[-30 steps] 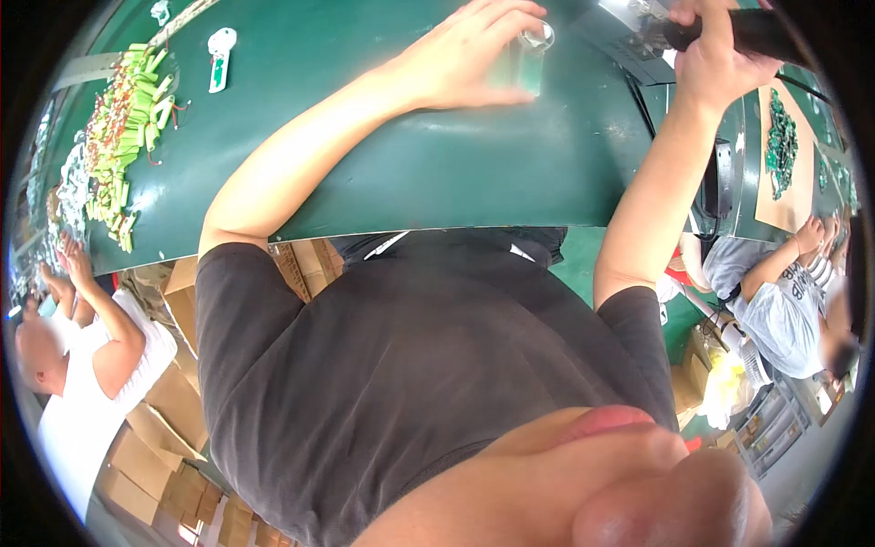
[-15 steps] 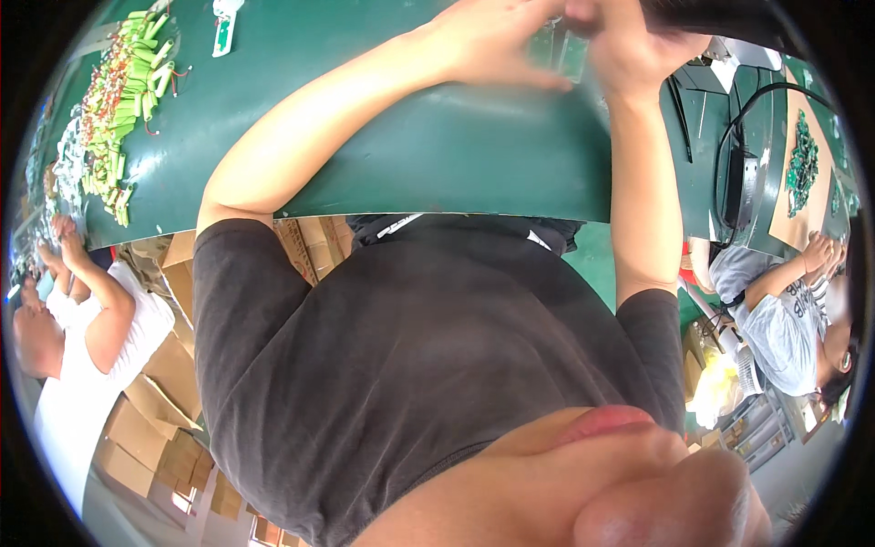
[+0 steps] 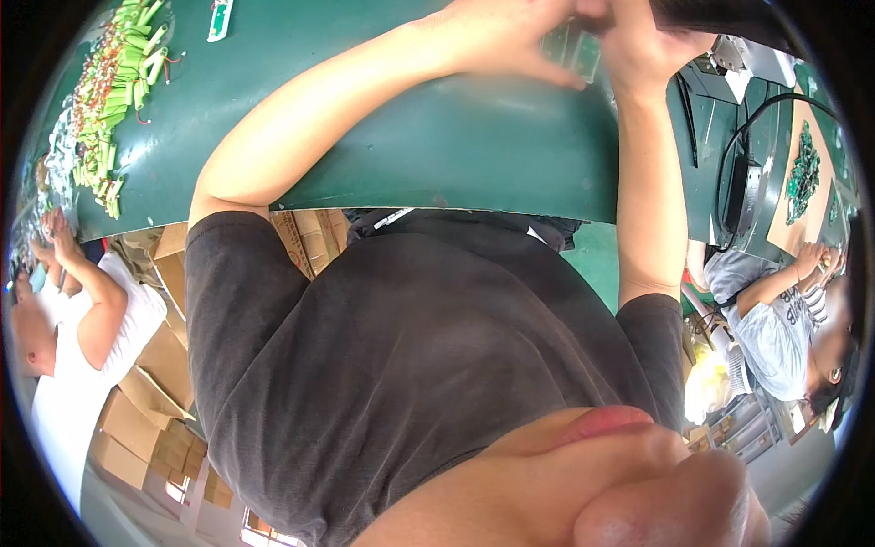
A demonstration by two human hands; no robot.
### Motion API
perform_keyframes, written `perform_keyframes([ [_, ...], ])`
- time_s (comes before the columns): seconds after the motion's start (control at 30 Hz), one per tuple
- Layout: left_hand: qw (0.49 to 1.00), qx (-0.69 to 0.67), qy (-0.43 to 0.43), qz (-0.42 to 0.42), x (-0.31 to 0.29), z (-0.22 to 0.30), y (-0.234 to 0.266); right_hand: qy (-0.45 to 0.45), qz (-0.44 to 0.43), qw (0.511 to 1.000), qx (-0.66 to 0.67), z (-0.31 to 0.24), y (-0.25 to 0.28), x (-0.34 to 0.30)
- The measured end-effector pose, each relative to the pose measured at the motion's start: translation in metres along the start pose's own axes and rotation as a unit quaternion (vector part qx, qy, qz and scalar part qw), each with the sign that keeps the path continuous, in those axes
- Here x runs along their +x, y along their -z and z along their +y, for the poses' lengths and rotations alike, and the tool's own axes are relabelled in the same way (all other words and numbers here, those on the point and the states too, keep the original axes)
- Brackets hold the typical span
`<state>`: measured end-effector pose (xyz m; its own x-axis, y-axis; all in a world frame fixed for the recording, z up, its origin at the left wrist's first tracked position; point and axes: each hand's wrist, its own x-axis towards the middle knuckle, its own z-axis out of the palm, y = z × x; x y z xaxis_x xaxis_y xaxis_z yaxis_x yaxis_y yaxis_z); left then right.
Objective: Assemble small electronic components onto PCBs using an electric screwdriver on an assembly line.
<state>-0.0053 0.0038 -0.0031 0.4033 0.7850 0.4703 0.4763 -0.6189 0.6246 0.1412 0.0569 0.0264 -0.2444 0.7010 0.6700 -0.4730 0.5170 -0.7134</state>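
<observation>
My left hand reaches in at the top edge, thumb stretched out and apart from its fingers, whose tips meet the right hand's at the frame edge. Curled closed beside it is my right hand; what its fingers hold, if anything, is cut off and blurred. In the gap between both hands shows a clear, pale-edged piece over green. Whether it is held or lies on the green table I cannot tell. A dark object covers the top right, above the right wrist.
Green-wrapped cylinders with wires are heaped at left, near a white-edged strip. At right are a black power adapter with cable, black tweezers and small circuit boards on cardboard. Co-workers sit on both sides.
Both hands have shifted slightly right, and the clear piece between them shows more sharply. The table's things at left sit a little higher and further left in view.
</observation>
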Motion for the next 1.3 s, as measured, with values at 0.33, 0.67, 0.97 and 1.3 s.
perform_keyframes([
  [0.33,0.998,0.048,0.037,-0.011,-0.01,0.002,0.004,-0.005,0.015,0.998,-0.055,-0.012,0.004,0.002],
  [0.67,0.97,0.231,0.075,0.008,0.069,-0.09,0.124,-0.04,0.08,0.994,-0.067,-0.02,0.01,-0.006],
  [0.97,0.952,0.276,0.13,-0.025,0.127,-0.191,0.143,-0.09,0.094,0.979,-0.156,-0.011,0.02,-0.017],
  [1.3,0.955,0.281,0.07,-0.058,0.184,-0.207,0.063,-0.103,0.118,0.982,-0.109,-0.02,0.032,-0.017],
])
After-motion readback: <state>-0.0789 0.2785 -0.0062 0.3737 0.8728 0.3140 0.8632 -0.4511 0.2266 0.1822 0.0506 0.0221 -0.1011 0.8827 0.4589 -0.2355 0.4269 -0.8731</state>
